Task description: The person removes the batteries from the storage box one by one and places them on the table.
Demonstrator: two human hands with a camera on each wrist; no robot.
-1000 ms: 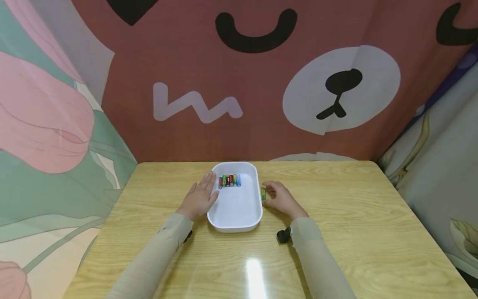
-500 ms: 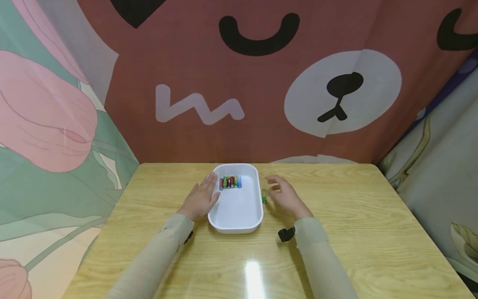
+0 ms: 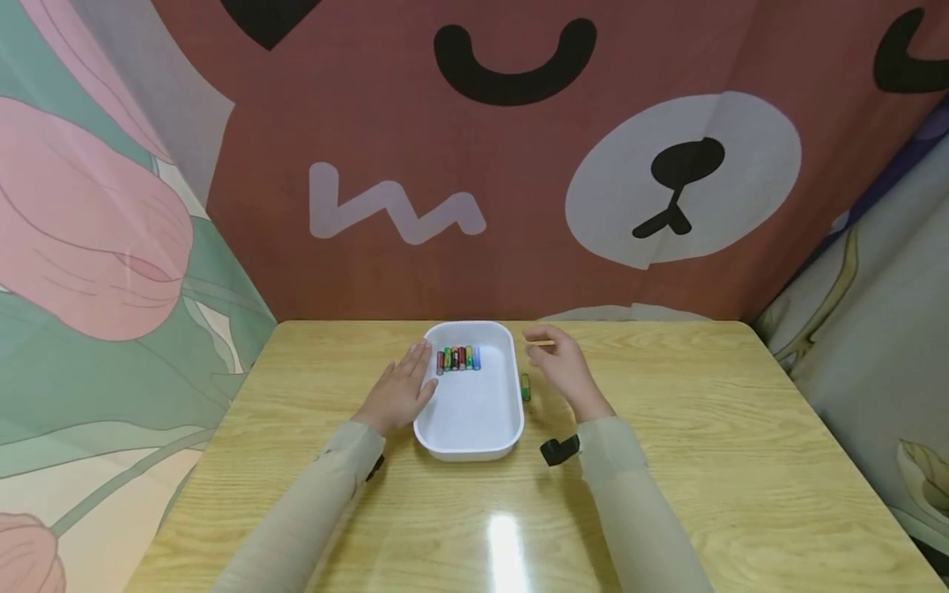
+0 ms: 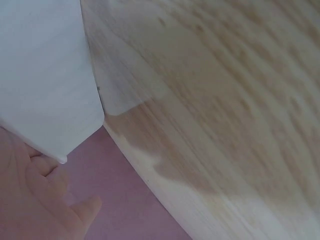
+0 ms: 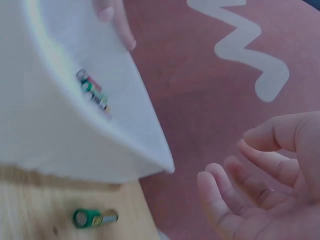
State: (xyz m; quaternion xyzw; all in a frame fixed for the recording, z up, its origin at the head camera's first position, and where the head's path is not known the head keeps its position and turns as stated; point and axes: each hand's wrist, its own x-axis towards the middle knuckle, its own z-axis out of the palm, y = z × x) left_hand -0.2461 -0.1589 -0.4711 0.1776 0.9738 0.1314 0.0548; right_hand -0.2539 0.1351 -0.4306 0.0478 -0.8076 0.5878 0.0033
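Note:
A white tray (image 3: 474, 420) stands on the table with several small batteries (image 3: 460, 358) lying side by side in it, red, green, black, yellow and pale blue. My left hand (image 3: 395, 394) rests along the tray's left rim, fingers straight and thumb over the inside. One green-and-yellow battery (image 3: 525, 387) lies on the table just outside the tray's right wall; the right wrist view shows this green battery (image 5: 95, 218) too. Beyond it, my right hand (image 3: 563, 366) hovers right of the tray with loosely bent fingers. Nothing shows between those fingers (image 5: 212, 192) in the right wrist view.
The wooden table (image 3: 697, 461) extends on both sides of the tray. Behind it hangs a reddish-brown cloth (image 3: 519, 272) with a cartoon bear print. A floral cloth (image 3: 96, 329) borders the left side.
My right hand has drawn back from the loose battery, leaving it on the table, then moved slightly farther forward and up. My left hand stays at the tray's left rim.

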